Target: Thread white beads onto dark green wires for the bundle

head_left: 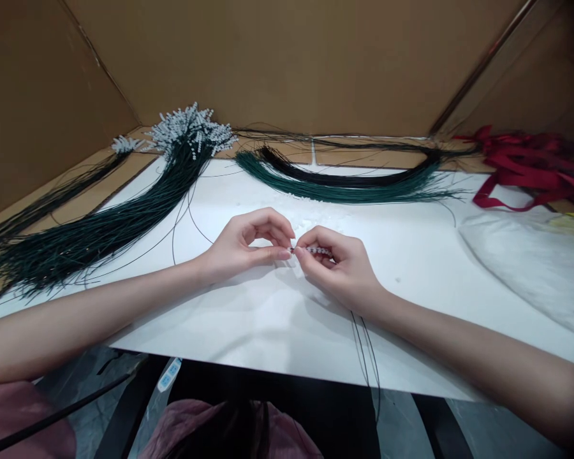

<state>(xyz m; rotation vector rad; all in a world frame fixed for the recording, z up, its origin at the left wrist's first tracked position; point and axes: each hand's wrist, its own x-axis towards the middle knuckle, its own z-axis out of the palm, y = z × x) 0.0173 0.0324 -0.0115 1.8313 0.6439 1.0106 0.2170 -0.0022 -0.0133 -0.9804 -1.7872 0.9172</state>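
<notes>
My right hand (337, 261) is closed around a short strand of small white beads (319, 250) on thin dark wire. From under this hand dark wire ends (363, 344) hang down past the table's front edge. My left hand (253, 242) pinches with thumb and forefinger at the left end of the strand, right against the right fingertips. Whether a loose bead sits in that pinch is too small to tell. Just behind the hands, small white bits (310, 220) lie scattered on the white tabletop (249, 325).
A thick bundle of dark green wires (119, 223) with white beaded tips (186, 131) lies at left. Behind the hands lie curved bundles of plain green wire (339, 191) and black wire (344, 176). Red ribbon (521, 169) and a clear plastic bag (530, 268) are at right. Cardboard walls (287, 64) enclose the back.
</notes>
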